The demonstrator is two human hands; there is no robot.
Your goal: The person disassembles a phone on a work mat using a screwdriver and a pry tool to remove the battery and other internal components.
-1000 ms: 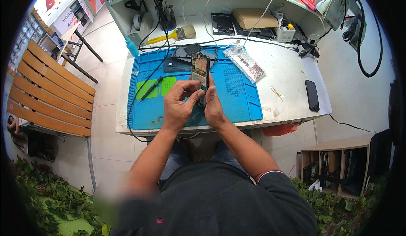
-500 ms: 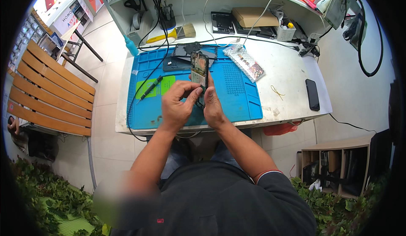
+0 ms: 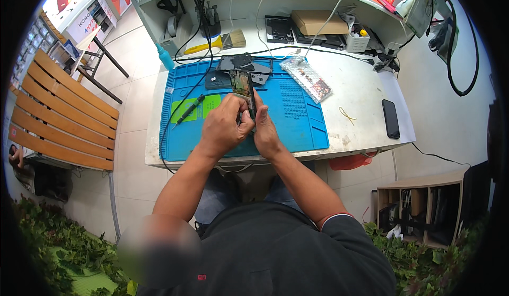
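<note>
An opened smartphone (image 3: 242,85) is held up over the blue repair mat (image 3: 297,129), tilted, its inner board and parts exposed. My right hand (image 3: 266,131) grips the phone along its right side, thumb pointing up. Curled against the phone's lower inner side is my left hand (image 3: 225,124), thumb and fingers pinched together. What lies in that pinch is hidden by the fingers. Beyond the phone, dark phone covers and plates (image 3: 217,80) lie on the mat. To the left, a black screwdriver (image 3: 189,109) rests across a green patch of the mat.
A bubble-wrap packet (image 3: 307,78) lies at the mat's right edge. Farther right are a thin yellow band (image 3: 347,116) and a dark phone (image 3: 391,119). A yellow-handled brush (image 3: 220,42) sits at the back. Black cables (image 3: 208,57) hang across the mat's left part.
The phone has tipped and shifted slightly left and lower. My left hand has rolled over, its fingers curling more tightly at the phone. My right hand keeps its grip.
</note>
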